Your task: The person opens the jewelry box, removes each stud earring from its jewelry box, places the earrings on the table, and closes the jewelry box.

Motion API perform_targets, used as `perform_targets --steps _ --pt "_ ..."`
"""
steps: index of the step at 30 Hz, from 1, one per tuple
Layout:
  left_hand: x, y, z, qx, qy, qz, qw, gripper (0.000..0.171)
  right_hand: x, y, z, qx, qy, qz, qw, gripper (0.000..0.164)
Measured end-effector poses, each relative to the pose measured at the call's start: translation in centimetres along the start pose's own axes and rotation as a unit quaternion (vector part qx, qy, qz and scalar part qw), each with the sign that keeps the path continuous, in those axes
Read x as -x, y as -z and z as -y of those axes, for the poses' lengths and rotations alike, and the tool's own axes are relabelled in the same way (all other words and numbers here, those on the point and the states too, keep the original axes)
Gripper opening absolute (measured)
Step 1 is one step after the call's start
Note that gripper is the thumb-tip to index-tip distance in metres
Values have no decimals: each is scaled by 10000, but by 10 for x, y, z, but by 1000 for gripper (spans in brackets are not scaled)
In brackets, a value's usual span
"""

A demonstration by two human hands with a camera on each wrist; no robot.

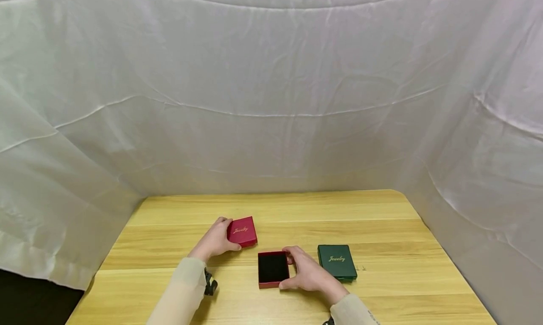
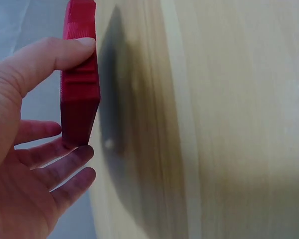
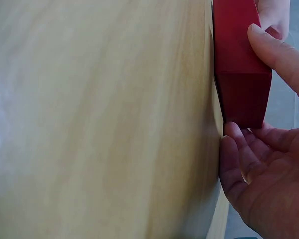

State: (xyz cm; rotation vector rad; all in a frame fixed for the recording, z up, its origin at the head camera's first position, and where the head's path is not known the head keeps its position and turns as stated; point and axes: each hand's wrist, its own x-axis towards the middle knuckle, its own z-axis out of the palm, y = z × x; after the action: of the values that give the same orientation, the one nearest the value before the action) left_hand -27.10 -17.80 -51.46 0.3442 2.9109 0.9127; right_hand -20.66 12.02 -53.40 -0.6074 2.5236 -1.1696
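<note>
My left hand [image 1: 215,240] grips a red jewelry box lid [image 1: 242,231] with gold "Jewelry" lettering, thumb on the near side and fingers around its left and far sides. In the left wrist view the lid [image 2: 79,94] is held over the table, its shadow beside it. Front and centre, a red box base [image 1: 269,285] with a black lining [image 1: 273,267] sits on the tabletop, its open side up. My right hand [image 1: 306,274] holds that base by its right side, thumb at the near corner and fingers at the far one. The right wrist view shows the thumb on the base's wall [image 3: 239,45].
A closed dark green box [image 1: 337,260] with gold "Jewelry" lettering lies just right of my right hand. The light wooden table [image 1: 382,221] is bordered by white cloth [image 1: 280,141] at the back and both sides.
</note>
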Motion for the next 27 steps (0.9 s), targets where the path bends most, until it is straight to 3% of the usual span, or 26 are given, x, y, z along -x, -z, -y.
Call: perform_targets --steps 6,19,27 --pt "6 2 -7 -48 -167 -166 9997 89 0 0 -1 47 20 -18 10000 90" --pt "33 11 -42 -40 -489 -354 9982 91 0 1 0 37 17 -12 10000 91" --pt "45 6 -56 39 -601 -357 9975 93 2 0 0 8 125 -97 9999 98"
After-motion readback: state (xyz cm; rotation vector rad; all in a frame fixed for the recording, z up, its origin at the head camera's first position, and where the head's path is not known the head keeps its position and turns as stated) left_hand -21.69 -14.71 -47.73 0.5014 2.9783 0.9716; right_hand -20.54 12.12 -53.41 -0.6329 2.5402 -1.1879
